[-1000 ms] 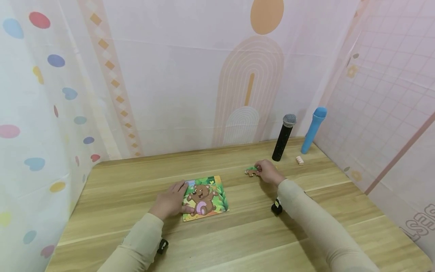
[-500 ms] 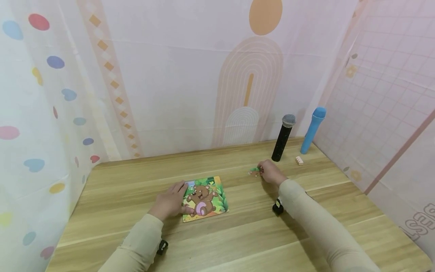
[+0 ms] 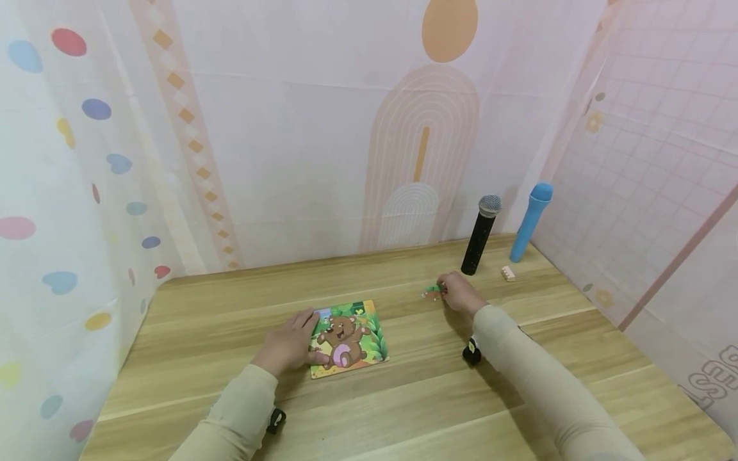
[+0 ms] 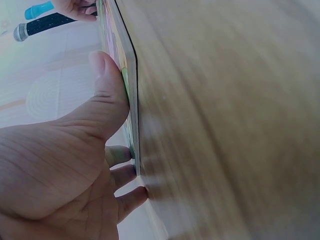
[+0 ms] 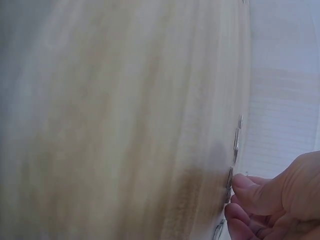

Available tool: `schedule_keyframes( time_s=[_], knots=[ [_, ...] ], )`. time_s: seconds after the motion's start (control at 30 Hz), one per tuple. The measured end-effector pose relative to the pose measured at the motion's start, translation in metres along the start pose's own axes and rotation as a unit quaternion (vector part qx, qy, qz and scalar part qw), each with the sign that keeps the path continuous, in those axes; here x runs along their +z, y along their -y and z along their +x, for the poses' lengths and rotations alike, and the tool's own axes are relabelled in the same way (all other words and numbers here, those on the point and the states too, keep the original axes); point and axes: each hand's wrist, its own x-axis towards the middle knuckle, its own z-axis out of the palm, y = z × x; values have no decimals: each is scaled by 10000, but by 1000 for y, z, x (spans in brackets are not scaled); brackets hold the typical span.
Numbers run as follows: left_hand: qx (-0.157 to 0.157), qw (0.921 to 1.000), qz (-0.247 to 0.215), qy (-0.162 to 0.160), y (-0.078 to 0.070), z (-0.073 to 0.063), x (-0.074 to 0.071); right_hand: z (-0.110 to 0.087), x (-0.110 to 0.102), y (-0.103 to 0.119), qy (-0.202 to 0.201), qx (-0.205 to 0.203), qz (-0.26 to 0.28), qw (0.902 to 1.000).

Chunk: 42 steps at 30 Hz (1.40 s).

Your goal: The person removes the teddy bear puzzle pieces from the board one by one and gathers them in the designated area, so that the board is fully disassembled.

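A square bear puzzle (image 3: 346, 342) lies on the wooden table. My left hand (image 3: 288, 342) rests on its left side, fingers and thumb fairly straight; in the left wrist view, the thumb (image 4: 107, 75) lies along the puzzle's edge and the fingertips press at its border. Farther back and to the right, my right hand (image 3: 459, 292) pinches at small green and brown puzzle pieces (image 3: 431, 292) on the table, partly hidden by the fingers. In the right wrist view these pieces (image 5: 236, 145) show edge-on in a line, with thumb and curled fingers right at them.
A black microphone (image 3: 480, 237) with a silver head stands behind my right hand. Right of it stands a blue microphone (image 3: 530, 224), with a small pale toy block (image 3: 508, 273) in front. Printed curtains (image 3: 300, 141) hang along the back and sides of the wooden table (image 3: 357, 422).
My right hand has shifted slightly to the right, and less of the brown puzzle piece shows beside its fingers. My left hand stays on the puzzle.
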Motion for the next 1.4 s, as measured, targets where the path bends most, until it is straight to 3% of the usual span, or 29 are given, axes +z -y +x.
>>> schedule_keyframes(
  time_s=[0.2, 0.6, 1.13, 1.4],
  knots=[
    [-18, 10000, -1, 2, 1, -1, 0, -1, 1, 10, -153, 117, -6, 9998],
    [16, 10000, 27, 43, -1, -1, 0, 1, 6, 40, -45, -216, 89, 9997],
    [126, 9999, 67, -29, 0, -1, -3, 7, 28, 107, 429, -991, 331, 9936],
    [-10, 9992, -381, -69, 3, 1, 1, 6, 40, 131, 662, -1492, 488, 9854]
  ],
)
